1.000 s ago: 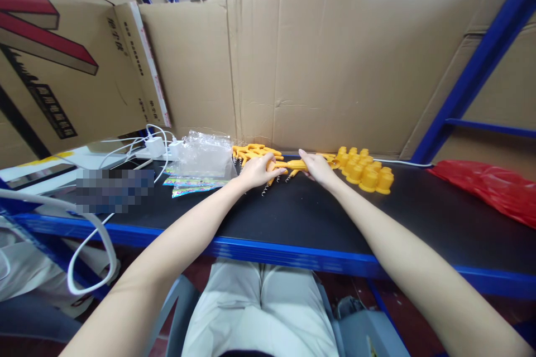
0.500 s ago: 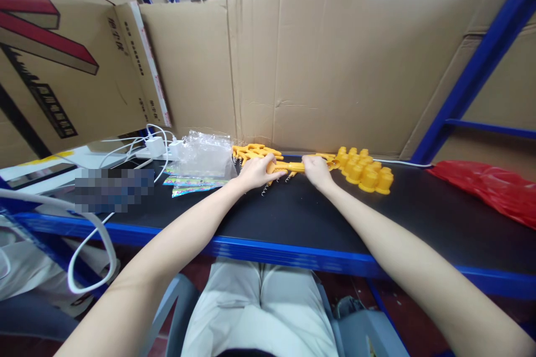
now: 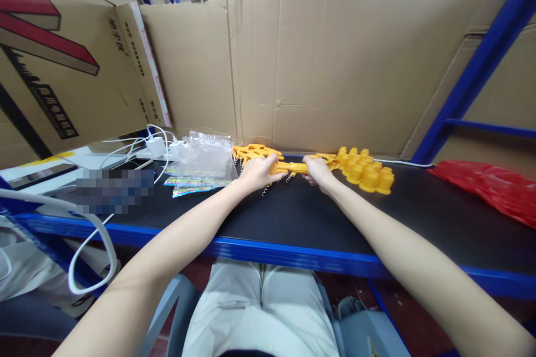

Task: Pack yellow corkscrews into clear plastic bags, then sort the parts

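A long yellow plastic part [image 3: 298, 167] spans the gap between my two hands, above the black tabletop. My left hand [image 3: 260, 172] is closed round its left end, thumb stretched along it. Its right end sits in the closed fingers of my right hand [image 3: 318, 170], which hide most of that end. Beside and behind my left hand lies a pile of yellow-handled corkscrews [image 3: 256, 150]. Metal spirals [image 3: 264, 189] poke out below the left hand. More flat yellow pieces [image 3: 333, 162] lie just behind my right hand, next to rows of yellow plastic cups [image 3: 365, 170].
Clear plastic bags with colourful printed cards [image 3: 201, 164] lie to the left. Further left are white chargers and cables [image 3: 154, 146]. A red plastic bag [image 3: 488, 187] rests at the right. Cardboard [image 3: 335, 67] walls the back; a blue rail [image 3: 285, 254] edges the front.
Both hands keep their hold on the yellow part, which has turned slightly. The right hand's fingers have shifted a little and show more beneath it.
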The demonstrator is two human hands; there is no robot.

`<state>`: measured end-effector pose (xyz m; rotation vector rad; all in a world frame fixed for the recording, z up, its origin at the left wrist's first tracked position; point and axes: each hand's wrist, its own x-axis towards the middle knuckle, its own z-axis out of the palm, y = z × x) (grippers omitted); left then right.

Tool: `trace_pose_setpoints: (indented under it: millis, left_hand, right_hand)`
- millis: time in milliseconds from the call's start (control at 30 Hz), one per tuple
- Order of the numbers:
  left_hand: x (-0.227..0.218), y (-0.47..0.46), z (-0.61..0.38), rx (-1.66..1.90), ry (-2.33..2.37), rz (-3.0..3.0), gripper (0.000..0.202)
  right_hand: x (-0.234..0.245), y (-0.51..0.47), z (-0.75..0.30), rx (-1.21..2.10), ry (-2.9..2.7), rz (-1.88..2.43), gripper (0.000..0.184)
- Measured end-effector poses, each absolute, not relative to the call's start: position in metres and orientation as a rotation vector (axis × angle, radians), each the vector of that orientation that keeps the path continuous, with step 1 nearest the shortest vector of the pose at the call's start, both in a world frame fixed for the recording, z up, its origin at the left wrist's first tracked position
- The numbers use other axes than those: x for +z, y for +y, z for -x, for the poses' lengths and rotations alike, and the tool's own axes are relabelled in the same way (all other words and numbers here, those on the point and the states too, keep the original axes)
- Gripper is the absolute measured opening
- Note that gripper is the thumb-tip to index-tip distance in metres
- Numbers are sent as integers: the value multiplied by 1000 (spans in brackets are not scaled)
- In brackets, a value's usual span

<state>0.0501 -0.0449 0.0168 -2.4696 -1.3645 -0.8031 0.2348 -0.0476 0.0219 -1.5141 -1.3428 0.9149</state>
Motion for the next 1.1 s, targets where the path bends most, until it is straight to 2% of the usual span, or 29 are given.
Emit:
trace_pose_setpoints:
  millis: [233,333,467,533,600,733,833,967,1100]
  left_hand:
    - [15,-37,-48,-790,-1432,2455,48]
    - [16,-35,-44,-807,-1436,2480,52]
    - [19,-39,-42,-865,-1344,2583,67]
    - [20,-40,-42,-898,-1328,2599,67]
    - [18,-40,-43,-904,-1320,2608,58]
    - [14,-36,-44,-866,-1315,2615,33]
    - [13,-34,-45,-842,-1283,2636,26]
    - [14,-35,-46,-813,-1239,2661,23]
    - [15,-36,-46,-786,-1248,2678,23]
  right_hand:
    - [32,-47,-247,1327,-1425,1321,40]
    - [38,-43,-257,1491,-1394,1170,27]
    - [48,-38,-278,1428,-1271,1144,16]
    - [51,-34,-292,1295,-1158,1163,17]
    - [49,-28,-307,1067,-1063,1196,17]
    - [32,-13,-327,324,-1120,1331,27]
    - [14,-3,-330,-97,-1376,1428,36]
    - [-1,1,-322,-359,-1707,1545,36]
    - [-5,-2,-314,-423,-1942,1783,31]
